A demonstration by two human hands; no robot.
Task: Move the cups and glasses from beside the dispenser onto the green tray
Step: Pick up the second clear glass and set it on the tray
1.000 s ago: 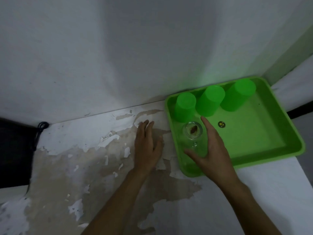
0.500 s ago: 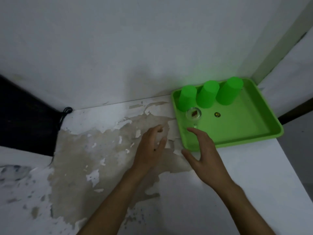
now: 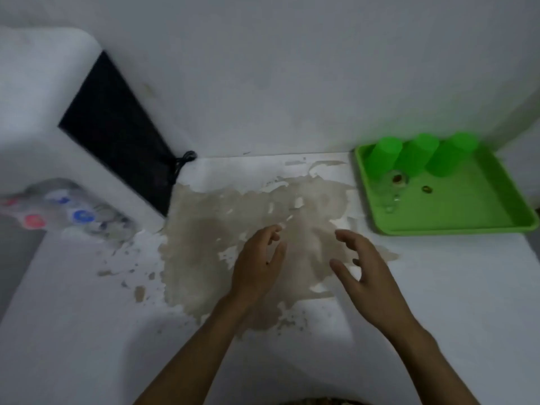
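Left hand [image 3: 257, 264], right hand [image 3: 362, 270]: relaxed, empty | glass [image 3: 393, 190] on green tray [image 3: 455, 229]: likely fragile, slippery; hold mid-wall | 3 cups [image 3: 415, 159]: light

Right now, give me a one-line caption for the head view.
Both hands, left and right, hover empty over the peeling counter; three green cups and a clear glass sit on the green tray.

— What's on your green tray [image 3: 455, 226] at the right of the frame?
— Three green cups, upside down in a row along its far edge: left cup [image 3: 382, 156], middle cup [image 3: 416, 157], right cup [image 3: 448, 159]. Just in front of your left cup stands a clear glass [image 3: 393, 190], blurred.
— And the dispenser [image 3: 43, 141]?
— White, at your upper left, well apart from the tray.
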